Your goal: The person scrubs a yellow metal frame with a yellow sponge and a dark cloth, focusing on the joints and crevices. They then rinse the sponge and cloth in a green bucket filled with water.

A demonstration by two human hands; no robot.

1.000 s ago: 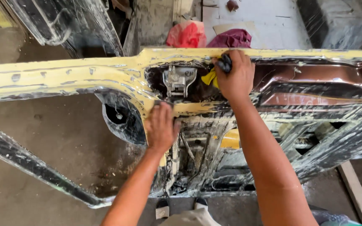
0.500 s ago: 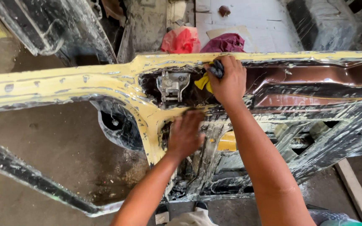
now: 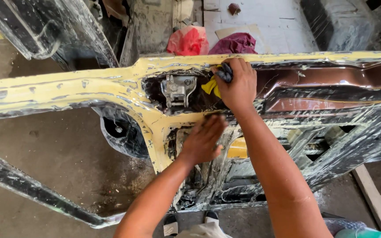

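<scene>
A big stripped car body panel (image 3: 89, 90), yellow along its top band and brown on the right, stretches across the view, smeared with grey paste. The right hand (image 3: 239, 86) rests against the recessed opening in the panel, its fingers curled tight around a dark rag (image 3: 225, 71) and a scrap of yellow sponge or paper (image 3: 211, 86) that sticks out to the left of the knuckles. Just left of that scrap, bolted inside the recess, sits a grey metal latch (image 3: 178, 89), close to the hand but not touched by it. The left hand (image 3: 203, 140) lies lower on the panel, below the recess, flat with fingers held together and pressed to the pasted surface; its motion blur hides the fingertips. Under the panel, a dark round part (image 3: 120, 132) shows through the cut-out at left, and a dark curved strip (image 3: 27, 191) crosses the concrete floor (image 3: 45, 150). Beyond the top edge lie a red plastic bag (image 3: 188, 42) and a maroon cloth (image 3: 237, 44). A wooden plank (image 3: 371, 196) lies at the right, and the person's shoes (image 3: 190, 222) show at the bottom.
</scene>
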